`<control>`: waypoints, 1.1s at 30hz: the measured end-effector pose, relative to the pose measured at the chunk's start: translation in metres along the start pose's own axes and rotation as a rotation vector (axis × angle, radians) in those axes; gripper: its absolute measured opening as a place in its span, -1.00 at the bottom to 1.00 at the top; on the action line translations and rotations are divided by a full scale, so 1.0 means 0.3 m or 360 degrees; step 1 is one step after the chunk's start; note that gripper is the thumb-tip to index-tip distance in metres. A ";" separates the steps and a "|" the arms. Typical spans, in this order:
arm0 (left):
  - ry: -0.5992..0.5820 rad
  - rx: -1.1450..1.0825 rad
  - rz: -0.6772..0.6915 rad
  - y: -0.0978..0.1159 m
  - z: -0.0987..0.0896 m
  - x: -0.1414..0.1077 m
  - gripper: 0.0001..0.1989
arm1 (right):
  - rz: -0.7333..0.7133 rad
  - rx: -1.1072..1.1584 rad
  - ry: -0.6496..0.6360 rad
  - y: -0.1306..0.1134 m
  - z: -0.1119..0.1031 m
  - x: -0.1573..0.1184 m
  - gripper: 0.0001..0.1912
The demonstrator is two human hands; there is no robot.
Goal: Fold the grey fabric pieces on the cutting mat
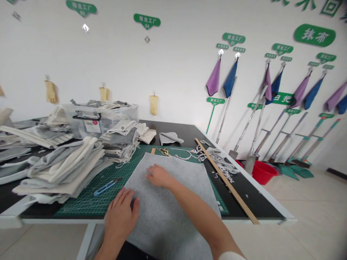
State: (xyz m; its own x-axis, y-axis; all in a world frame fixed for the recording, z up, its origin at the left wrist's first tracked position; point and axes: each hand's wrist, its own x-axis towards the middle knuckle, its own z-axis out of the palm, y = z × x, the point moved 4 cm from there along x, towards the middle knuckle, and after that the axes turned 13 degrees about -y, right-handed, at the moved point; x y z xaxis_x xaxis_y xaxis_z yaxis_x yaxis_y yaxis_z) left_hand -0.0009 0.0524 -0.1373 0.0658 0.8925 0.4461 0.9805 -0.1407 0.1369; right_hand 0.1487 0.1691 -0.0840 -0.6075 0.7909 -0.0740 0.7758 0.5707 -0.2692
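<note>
A grey cloth (173,213) lies spread over the green cutting mat (89,198), and its near end hangs past the table's front edge. My left hand (122,213) rests at the cloth's left edge, fingers extended and thumb apart. Farther up, my right hand (159,176) lies on the upper left part of the cloth with its fingers a little bent and apart. Neither hand grips anything. A blue utility knife (107,187) is on the mat to the left of the cloth. Beyond the cloth's far edge are yellow-handled scissors (165,151).
Stacks of folded grey and white cloth (65,169) fill the left side, before a clear plastic bin (92,121). A wooden ruler (226,180) lies along the right, beside fabric scraps (223,162). A red bucket (264,172) stands on the floor.
</note>
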 end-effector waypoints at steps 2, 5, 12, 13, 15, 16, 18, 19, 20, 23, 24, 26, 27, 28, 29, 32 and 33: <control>-0.0037 0.0008 0.0061 0.011 0.008 -0.005 -0.63 | -0.0029 -0.0029 -0.0032 -0.027 0.014 0.041 -0.59; -0.0064 0.0026 0.0097 0.013 0.008 -0.008 -0.62 | -0.0063 -0.0069 -0.0054 -0.041 0.035 0.056 -0.58; 0.0101 0.0052 -0.0105 -0.034 -0.022 -0.038 -0.57 | -0.0016 -0.0083 -0.0046 0.008 0.049 0.018 -0.49; 0.0112 0.0060 -0.0165 -0.046 -0.024 -0.045 -0.53 | -0.0012 -0.0093 -0.0044 0.005 0.050 0.015 -0.50; 0.0107 0.0065 -0.0196 -0.060 -0.023 -0.060 -0.48 | -0.0013 -0.0118 -0.0034 -0.012 0.052 0.006 -0.52; 0.0100 0.0063 -0.0181 -0.063 -0.021 -0.066 -0.47 | -0.0020 -0.0126 -0.0031 -0.025 0.052 -0.002 -0.54; 0.0095 0.0044 -0.0159 -0.061 -0.016 -0.077 -0.45 | -0.0058 -0.0167 -0.0017 -0.058 0.047 -0.032 -0.55; 0.0095 0.0027 -0.0162 -0.057 -0.014 -0.081 -0.45 | -0.0079 -0.0203 -0.0001 -0.075 0.042 -0.057 -0.54; 0.0101 0.0004 -0.0172 -0.053 -0.012 -0.085 -0.45 | -0.0094 -0.0248 0.0022 -0.090 0.037 -0.089 -0.54; 0.0189 -0.0119 -0.0239 -0.038 -0.015 -0.104 -0.43 | -0.0078 -0.0370 0.0107 -0.115 0.038 -0.233 -0.52; 0.0246 -0.0178 -0.0263 -0.033 -0.018 -0.115 -0.41 | -0.0060 -0.0391 0.0139 -0.115 0.049 -0.294 -0.51; 0.0376 -0.0318 -0.0276 -0.024 -0.020 -0.145 -0.38 | 0.0060 -0.0436 0.0331 -0.101 0.084 -0.433 -0.55; 0.0441 -0.0393 -0.0275 -0.021 -0.018 -0.164 -0.37 | 0.0145 -0.0472 0.0484 -0.089 0.107 -0.505 -0.58; 0.0498 -0.0465 -0.0275 -0.021 -0.013 -0.184 -0.35 | 0.0245 -0.0520 0.0665 -0.075 0.134 -0.579 -0.59; 0.0546 -0.0532 -0.0285 -0.022 -0.003 -0.204 -0.32 | 0.0324 -0.0573 0.0862 -0.063 0.164 -0.651 -0.59; 0.0601 -0.0714 -0.0451 -0.050 0.045 -0.256 -0.20 | 0.0679 -0.0524 0.1369 0.004 0.259 -0.850 -0.50; 0.0583 -0.0767 -0.0530 -0.065 0.065 -0.268 -0.16 | 0.0759 -0.0491 0.1484 0.033 0.291 -0.906 -0.43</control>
State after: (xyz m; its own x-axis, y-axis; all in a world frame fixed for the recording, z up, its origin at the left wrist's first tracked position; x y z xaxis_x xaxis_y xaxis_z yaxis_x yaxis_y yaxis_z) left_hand -0.0217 -0.0081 -0.1930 -0.3747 0.7309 0.5704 0.7403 -0.1346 0.6587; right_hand 0.3064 -0.0594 -0.1503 0.0343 0.7278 0.6850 0.9856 0.0891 -0.1440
